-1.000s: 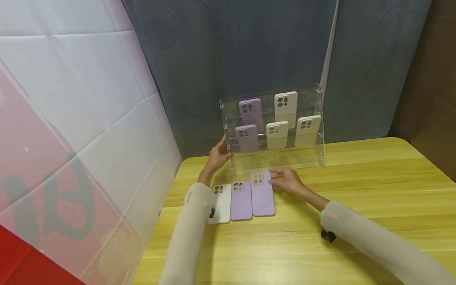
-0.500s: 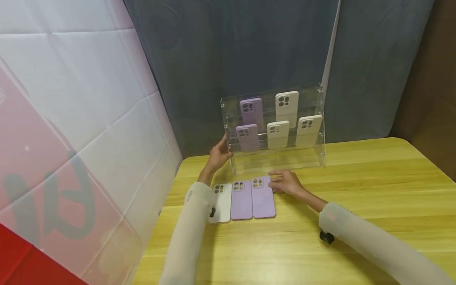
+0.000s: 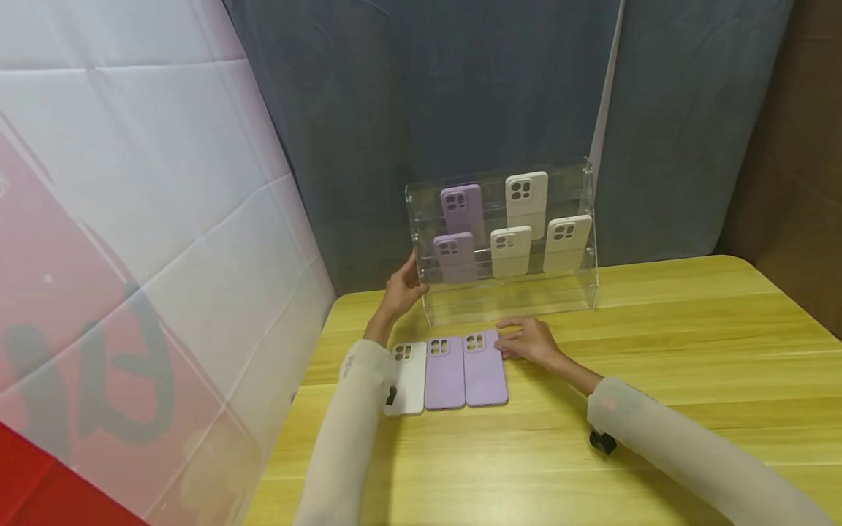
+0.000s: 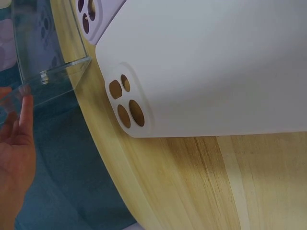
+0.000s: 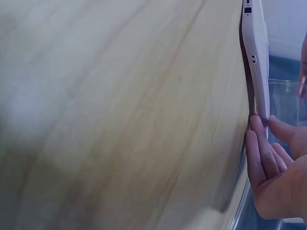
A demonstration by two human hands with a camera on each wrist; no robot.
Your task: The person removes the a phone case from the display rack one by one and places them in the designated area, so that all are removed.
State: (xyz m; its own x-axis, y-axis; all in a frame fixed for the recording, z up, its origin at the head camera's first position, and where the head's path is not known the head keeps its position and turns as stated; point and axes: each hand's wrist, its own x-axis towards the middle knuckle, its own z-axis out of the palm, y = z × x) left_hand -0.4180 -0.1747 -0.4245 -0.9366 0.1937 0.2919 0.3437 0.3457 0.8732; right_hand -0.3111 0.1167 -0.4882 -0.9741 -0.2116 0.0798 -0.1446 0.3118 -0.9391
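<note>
Three phone cases lie side by side on the wooden table: a white phone case (image 3: 411, 383), a middle purple phone case (image 3: 445, 380) and a right purple phone case (image 3: 485, 376). My right hand (image 3: 531, 342) pinches the upper right edge of the right purple case. In the right wrist view, the thumb is on its upper face and the fingers (image 5: 260, 153) are beneath its edge. My left hand (image 3: 398, 294) holds the left side panel of a clear acrylic display stand (image 3: 526, 298), thumb in front and fingers behind. Several purple and white cases stand on its tiers.
A dark grey curtain (image 3: 421, 95) hangs behind the table (image 3: 664, 351). To the left is a white and pink printed wall sheet (image 3: 197, 204). Brown cloth (image 3: 783, 175) hangs at the right.
The right purple case's top end has come down toward me, level with the middle one, with my right hand following it. My left hand stays at the stand.
</note>
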